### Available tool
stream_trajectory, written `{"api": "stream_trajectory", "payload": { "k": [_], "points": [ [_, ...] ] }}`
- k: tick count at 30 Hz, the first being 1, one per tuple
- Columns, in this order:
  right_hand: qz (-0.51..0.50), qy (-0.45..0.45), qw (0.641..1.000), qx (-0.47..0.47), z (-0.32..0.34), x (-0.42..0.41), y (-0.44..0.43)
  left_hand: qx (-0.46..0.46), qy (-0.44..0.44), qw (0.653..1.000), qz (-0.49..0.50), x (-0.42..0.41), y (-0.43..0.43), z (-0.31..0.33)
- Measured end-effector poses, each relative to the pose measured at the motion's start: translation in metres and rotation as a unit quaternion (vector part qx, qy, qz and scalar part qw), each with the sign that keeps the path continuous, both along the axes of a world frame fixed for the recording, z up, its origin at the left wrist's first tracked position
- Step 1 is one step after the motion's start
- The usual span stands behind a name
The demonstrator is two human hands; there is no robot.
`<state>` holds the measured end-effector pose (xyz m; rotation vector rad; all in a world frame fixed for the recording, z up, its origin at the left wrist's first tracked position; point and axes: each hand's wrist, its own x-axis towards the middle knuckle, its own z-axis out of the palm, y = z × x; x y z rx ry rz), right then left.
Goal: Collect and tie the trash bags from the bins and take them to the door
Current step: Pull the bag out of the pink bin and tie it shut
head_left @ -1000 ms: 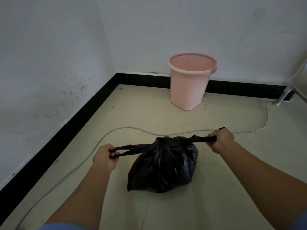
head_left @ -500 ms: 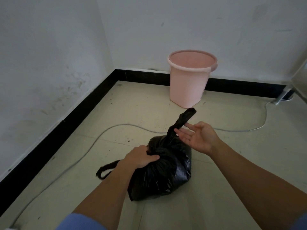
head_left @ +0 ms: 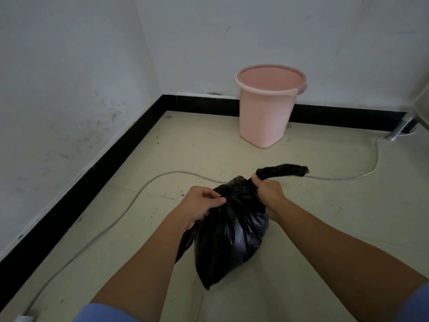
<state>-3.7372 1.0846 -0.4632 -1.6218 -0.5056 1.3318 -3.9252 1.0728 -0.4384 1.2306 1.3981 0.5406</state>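
A second earlier the left hand [head_left: 199, 205] and the right hand [head_left: 269, 194] had pulled the top of the black bag [head_left: 232, 240] taut to either side. Both then let go, the left hand settling on top of the bag and the right hand opening beside the strap [head_left: 283, 171], which stood up. After that the right hand closed round the base of the strap, which swung over to point right, and the left hand curled its fingers into the plastic at the bag's upper left, while the bag drew longer and narrower.
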Motion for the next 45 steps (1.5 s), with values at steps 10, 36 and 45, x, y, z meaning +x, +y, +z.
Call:
{"api": "stream_trajectory", "payload": {
  "k": [10, 36, 45],
  "points": [
    [0.104, -0.151, 0.943, 0.276, 0.036, -0.034, -0.014, -0.007, 0.045, 0.998, 0.031, 0.005, 0.003, -0.004],
    [0.420, -0.421, 0.800, 0.074, 0.031, -0.024, -0.019, 0.054, 0.062, 0.979, 0.187, -0.031, 0.025, 0.052],
    [0.467, -0.188, 0.863, 0.035, 0.030, -0.021, -0.019, -0.084, -0.315, 0.920, 0.215, -0.015, 0.022, 0.035]
  ]
}}
